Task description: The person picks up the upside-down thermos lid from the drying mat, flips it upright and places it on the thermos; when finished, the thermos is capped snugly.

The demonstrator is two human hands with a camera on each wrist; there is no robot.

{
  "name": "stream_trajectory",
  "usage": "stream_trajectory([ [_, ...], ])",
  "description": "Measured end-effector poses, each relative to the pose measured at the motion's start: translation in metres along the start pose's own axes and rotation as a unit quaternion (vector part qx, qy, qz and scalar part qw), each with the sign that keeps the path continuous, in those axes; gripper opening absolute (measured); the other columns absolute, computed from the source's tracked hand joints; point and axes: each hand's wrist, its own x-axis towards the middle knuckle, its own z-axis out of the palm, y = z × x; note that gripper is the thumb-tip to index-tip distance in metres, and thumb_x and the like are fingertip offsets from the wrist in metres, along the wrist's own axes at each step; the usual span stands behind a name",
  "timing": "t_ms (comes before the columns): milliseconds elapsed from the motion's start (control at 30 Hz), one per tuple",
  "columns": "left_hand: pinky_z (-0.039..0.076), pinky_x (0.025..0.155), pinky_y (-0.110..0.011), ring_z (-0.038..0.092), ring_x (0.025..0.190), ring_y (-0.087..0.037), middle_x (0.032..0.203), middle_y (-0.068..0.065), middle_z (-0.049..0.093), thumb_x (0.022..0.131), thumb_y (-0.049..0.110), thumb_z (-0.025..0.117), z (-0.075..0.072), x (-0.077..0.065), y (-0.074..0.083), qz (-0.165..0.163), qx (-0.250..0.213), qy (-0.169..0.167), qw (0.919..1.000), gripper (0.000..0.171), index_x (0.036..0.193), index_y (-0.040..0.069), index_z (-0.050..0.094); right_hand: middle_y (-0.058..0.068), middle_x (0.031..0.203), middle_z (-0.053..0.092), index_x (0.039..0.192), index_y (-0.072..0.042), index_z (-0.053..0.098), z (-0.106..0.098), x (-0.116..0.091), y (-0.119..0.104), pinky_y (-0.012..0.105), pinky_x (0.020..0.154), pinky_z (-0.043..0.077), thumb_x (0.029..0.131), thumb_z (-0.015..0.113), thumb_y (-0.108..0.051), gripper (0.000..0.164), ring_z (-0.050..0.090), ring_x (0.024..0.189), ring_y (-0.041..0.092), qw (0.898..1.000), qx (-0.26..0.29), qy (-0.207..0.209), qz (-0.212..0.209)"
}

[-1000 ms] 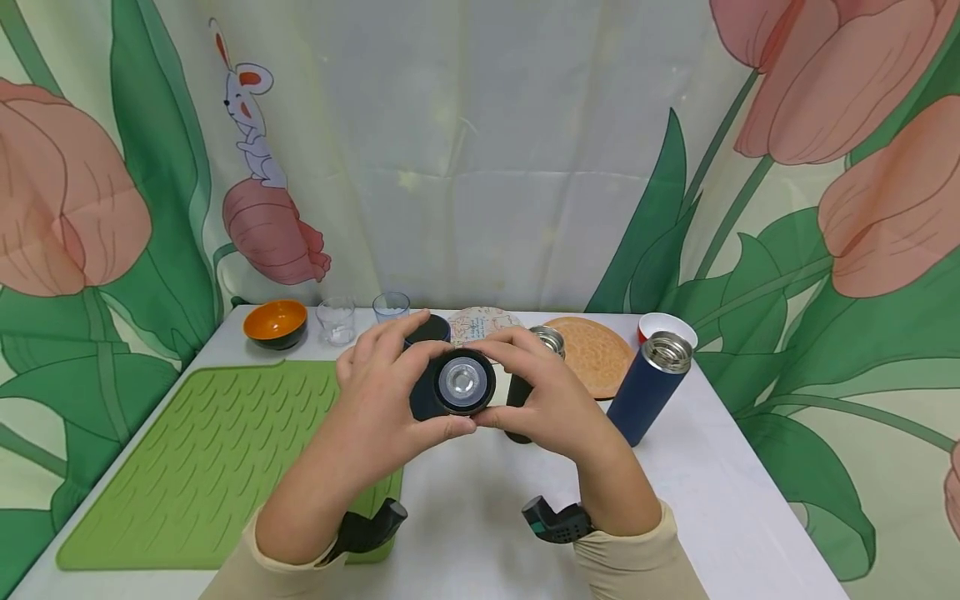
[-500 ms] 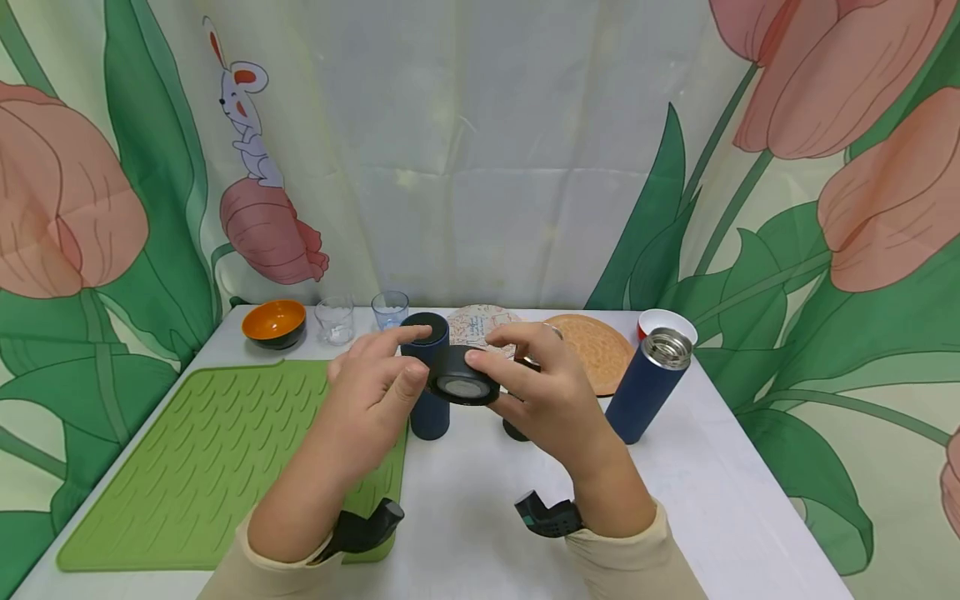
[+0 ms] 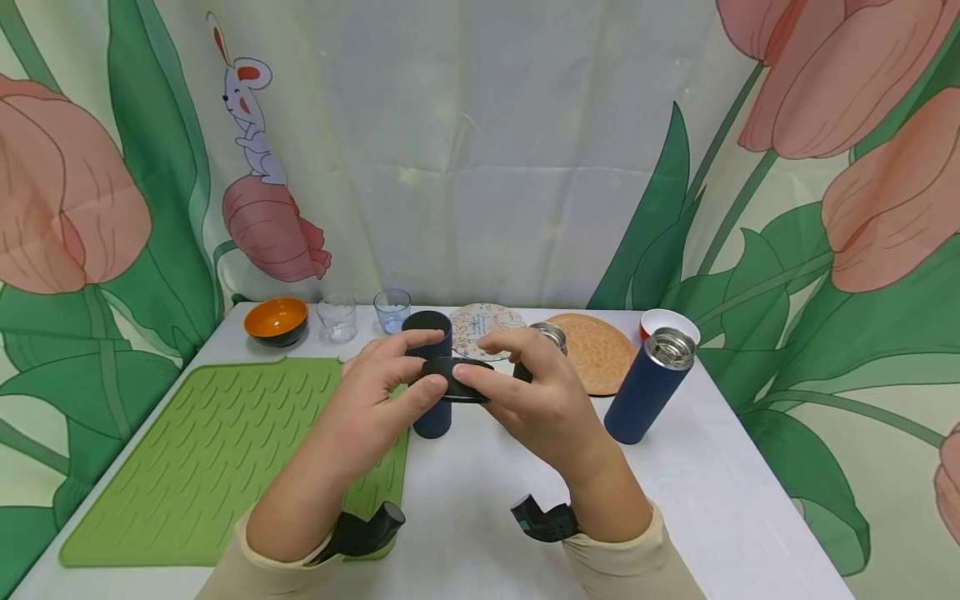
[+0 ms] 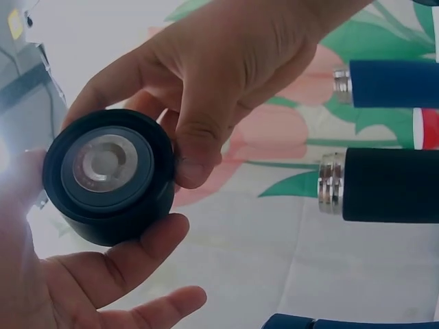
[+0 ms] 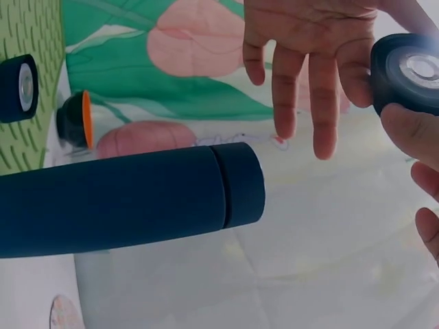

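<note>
A black bottle lid [image 3: 442, 379] is held up in front of me between both hands. My left hand [image 3: 375, 387] has its thumb and index finger on the lid's side, its other fingers spread. My right hand [image 3: 551, 396] pinches the lid from the other side with thumb and fingers. In the left wrist view the lid's underside [image 4: 106, 164] shows a pale round centre. A capped navy bottle [image 3: 432, 421] stands behind the left hand. Behind the right hand, mostly covered, is a dark bottle [image 4: 391, 185] with a bare steel neck. An uncapped blue bottle [image 3: 643, 396] stands farther right.
A green mat [image 3: 202, 467] covers the table's left side, and a second lid [image 5: 19, 89] lies on it. Along the back are an orange bowl [image 3: 276, 318], two glasses [image 3: 337, 321], a patterned round mat [image 3: 483, 325], a brown round board [image 3: 596, 354] and a white bowl [image 3: 670, 321].
The lid has tipped from its underside facing me to nearly edge-on. My left hand came off its side at half a second ago and now touches it again.
</note>
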Motion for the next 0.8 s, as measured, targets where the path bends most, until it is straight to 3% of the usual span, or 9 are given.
stream_trajectory([
  [267,0.024,0.113,-0.067,0.047,0.146,-0.03,0.152,-0.002,0.061,0.099,0.04,0.067,0.0021,0.0001,0.0023,0.003,0.011,0.009,0.9999,0.023,0.099,0.023,0.082,0.014,0.119,0.061,0.127,-0.025,0.066,0.002,-0.0015,0.0019,0.035,0.071,0.048,0.074,0.09,0.009,0.067,0.064,0.102,0.026,1.0,-0.011,-0.001,0.004],
  [567,0.028,0.112,-0.068,0.048,0.144,-0.028,0.154,0.0,0.06,0.089,0.037,0.067,0.0059,-0.0018,0.0067,0.021,0.003,0.036,0.9991,0.02,0.092,0.021,0.077,0.014,0.124,0.061,0.145,-0.026,0.059,0.0015,-0.0008,0.0006,0.038,0.075,0.051,0.078,0.091,0.004,0.081,0.064,0.104,0.026,0.997,-0.01,-0.014,0.069],
  [800,0.025,0.112,-0.07,0.046,0.144,-0.035,0.156,-0.002,0.058,0.085,0.038,0.071,0.0082,-0.001,0.0048,0.044,0.005,0.091,0.9949,0.023,0.095,0.018,0.077,0.014,0.128,0.061,0.139,-0.007,0.067,-0.0002,-0.0008,0.0008,0.035,0.092,0.053,0.086,0.078,0.005,0.056,0.061,0.115,0.026,0.985,0.069,-0.028,0.154],
])
